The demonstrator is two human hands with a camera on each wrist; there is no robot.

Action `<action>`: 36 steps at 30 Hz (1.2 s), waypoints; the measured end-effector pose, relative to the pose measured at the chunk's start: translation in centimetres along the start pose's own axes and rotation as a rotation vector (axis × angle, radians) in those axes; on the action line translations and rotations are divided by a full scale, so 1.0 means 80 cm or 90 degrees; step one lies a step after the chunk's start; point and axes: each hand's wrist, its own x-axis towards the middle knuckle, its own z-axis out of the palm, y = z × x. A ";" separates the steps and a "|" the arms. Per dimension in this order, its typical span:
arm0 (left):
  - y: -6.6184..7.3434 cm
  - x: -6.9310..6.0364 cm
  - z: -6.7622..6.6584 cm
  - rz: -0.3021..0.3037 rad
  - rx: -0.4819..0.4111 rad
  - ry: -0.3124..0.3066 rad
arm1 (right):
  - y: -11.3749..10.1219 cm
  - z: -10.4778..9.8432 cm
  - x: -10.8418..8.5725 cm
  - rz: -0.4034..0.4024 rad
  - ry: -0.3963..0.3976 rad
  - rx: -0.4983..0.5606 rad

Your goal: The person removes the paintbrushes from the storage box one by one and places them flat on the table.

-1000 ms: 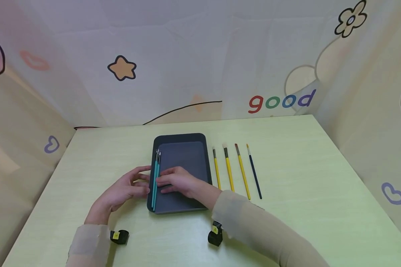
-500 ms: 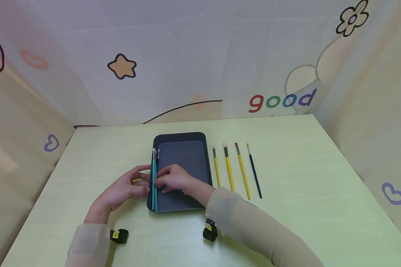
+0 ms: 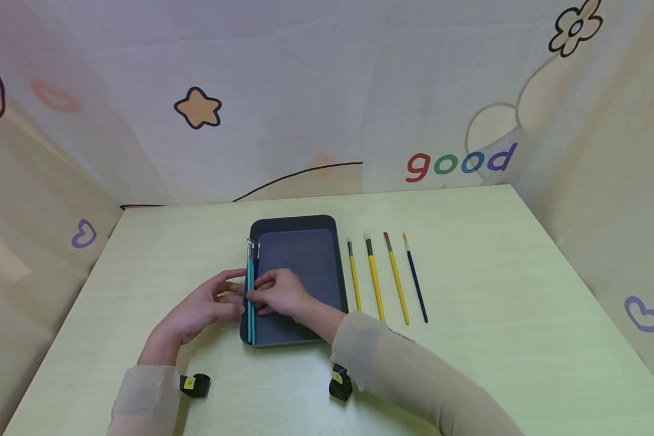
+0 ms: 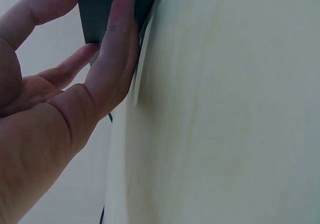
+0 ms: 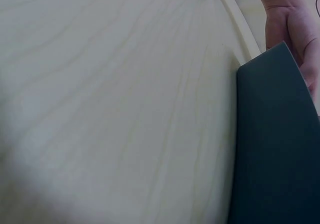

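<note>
Two teal paintbrushes [image 3: 249, 260] lie lengthwise along the left side of a dark grey tray [image 3: 321, 272]. A dark handle with a silver ferrule [image 3: 258, 249] shows just to their right, mostly hidden. Reaching across the tray, my right hand [image 3: 283, 294] pinches at the teal handles with thumb and fingertips, the thumb lying over them. My left hand [image 3: 209, 306] rests its fingertips and thumb against the tray's outer left wall. The left wrist view shows those fingers [image 4: 115, 49] on the tray's side. In the right wrist view the right fingers are out of sight.
Right of the tray, three yellow-handled paintbrushes [image 3: 373, 275] and a dark blue one [image 3: 416, 284] lie in a row on the pale wooden table [image 3: 496, 290]. Black cameras [image 3: 195, 386] sit at both wrists. A printed cloth [image 3: 305, 91] stands behind and at the sides.
The teal paintbrushes have shifted slightly left and lie straighter against the tray's left wall. My right hand has moved slightly left with them. My left hand has stayed put.
</note>
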 end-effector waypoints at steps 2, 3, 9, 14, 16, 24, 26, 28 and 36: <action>0.001 0.000 0.000 -0.001 0.000 0.001 | 0.000 0.000 0.000 0.000 -0.003 0.009; 0.001 0.000 0.000 -0.001 -0.001 0.001 | -0.001 0.000 -0.001 0.001 -0.005 0.013; 0.002 -0.001 0.000 0.000 -0.001 0.002 | -0.001 0.002 -0.002 0.002 0.001 0.027; 0.001 -0.001 0.000 0.001 -0.005 -0.001 | 0.002 0.005 -0.002 0.001 0.026 0.051; 0.000 -0.001 0.000 0.001 -0.006 -0.001 | 0.002 0.006 -0.001 0.000 0.030 0.055; 0.001 0.000 0.001 0.001 -0.009 -0.001 | -0.001 0.006 -0.005 -0.004 0.050 0.056; 0.002 -0.001 0.002 0.000 -0.009 0.002 | -0.001 0.004 -0.005 -0.002 0.051 0.050; 0.002 -0.001 0.002 -0.002 -0.008 0.005 | -0.003 0.002 -0.006 0.001 0.053 0.041; 0.001 -0.001 0.002 -0.009 -0.003 0.016 | -0.003 -0.008 -0.006 0.017 0.046 0.058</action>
